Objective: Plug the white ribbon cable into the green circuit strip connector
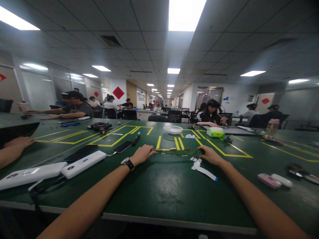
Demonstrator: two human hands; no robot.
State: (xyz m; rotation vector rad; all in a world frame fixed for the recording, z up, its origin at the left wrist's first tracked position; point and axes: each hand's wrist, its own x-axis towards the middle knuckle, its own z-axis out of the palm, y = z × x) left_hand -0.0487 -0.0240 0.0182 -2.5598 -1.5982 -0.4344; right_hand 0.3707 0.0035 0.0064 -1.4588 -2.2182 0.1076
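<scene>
And here's the slim green circuit board (pixel 177 153), stretched crosswise between two sets of fingertips, right over the green table (pixel 149 196); whether it's lifted or resting, I can't tell. The left hand (pixel 144 154) has a narrow pinch on its left end; the right hand (pixel 208 154) pinches the other, thumb and finger nearly together. Both forearms reach forward, angling inward, hands low, a watch (pixel 128 162) on the left wrist. A white ribbon cable (pixel 205 171) lies just below the right hand.

Grn tbl (pixel 149 196) w/ yel tape (pixel 229 155), wht ribbon cable (pixel 205 172), 2 pwr banks (pixel 83 164), dish (pixel 172 129).
</scene>
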